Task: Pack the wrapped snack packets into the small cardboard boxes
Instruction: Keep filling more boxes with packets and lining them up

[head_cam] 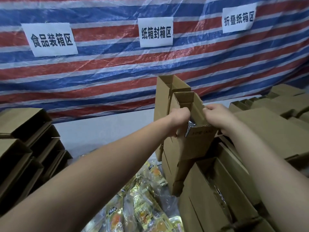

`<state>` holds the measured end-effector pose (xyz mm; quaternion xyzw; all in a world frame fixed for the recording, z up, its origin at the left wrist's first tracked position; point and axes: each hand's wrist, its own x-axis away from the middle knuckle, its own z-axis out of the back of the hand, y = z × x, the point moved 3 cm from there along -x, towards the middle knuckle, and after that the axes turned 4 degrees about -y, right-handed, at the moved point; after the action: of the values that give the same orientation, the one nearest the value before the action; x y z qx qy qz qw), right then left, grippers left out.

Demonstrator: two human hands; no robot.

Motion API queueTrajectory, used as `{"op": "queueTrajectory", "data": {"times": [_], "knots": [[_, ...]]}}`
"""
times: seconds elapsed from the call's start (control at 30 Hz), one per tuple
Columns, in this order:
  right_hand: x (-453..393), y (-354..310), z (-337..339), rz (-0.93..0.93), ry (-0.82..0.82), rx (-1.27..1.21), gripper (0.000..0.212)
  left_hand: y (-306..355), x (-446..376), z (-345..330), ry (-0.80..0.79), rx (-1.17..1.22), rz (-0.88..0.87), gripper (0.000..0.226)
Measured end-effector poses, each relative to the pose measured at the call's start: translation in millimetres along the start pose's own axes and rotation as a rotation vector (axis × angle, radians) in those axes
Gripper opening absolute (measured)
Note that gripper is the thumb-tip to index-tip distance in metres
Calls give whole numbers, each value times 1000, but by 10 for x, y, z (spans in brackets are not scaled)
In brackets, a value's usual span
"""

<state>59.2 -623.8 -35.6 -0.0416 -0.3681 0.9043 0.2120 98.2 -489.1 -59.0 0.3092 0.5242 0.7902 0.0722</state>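
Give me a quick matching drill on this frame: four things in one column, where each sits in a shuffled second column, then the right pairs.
Things:
1. held cardboard box
2. silver packet
3. loose snack packets
4. folded flat boxes

Places:
A. stacked at the far left
B. spread low in the middle, between the forearms
C. sticking out of the held box's open top
D. gripped between the left hand and the right hand

Pairs: 1-D, 2-C, 3-B, 4-A
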Motion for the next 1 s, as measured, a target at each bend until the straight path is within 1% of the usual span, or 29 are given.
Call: {"op": "queueTrajectory", "data": {"times": [0.1,0.27,0.47,0.63,0.77,0.9,1.0], "knots": [[-91,48,7,0,-1,-29,42,-2,-76,-33,18,14,17,58],[-161,76,-60,28,-7,-62,40,-52,-196,-17,65,39,34,62],[-279,89,-55,37,-2,-45,40,-31,-244,-27,57,36,47,62],[-306,114,-97,33,-2,-45,40,-101,-231,1,44,63,30,70],[-333,69,-63,38,11,9,41,-79,-189,26,18,74,7,73],[-316,3,-20,37,44,86,45,-72,-119,81,20,99,-14,74],[-243,-102,78,90,142,154,41,-83,-10,175,32,70,-57,71]]}}
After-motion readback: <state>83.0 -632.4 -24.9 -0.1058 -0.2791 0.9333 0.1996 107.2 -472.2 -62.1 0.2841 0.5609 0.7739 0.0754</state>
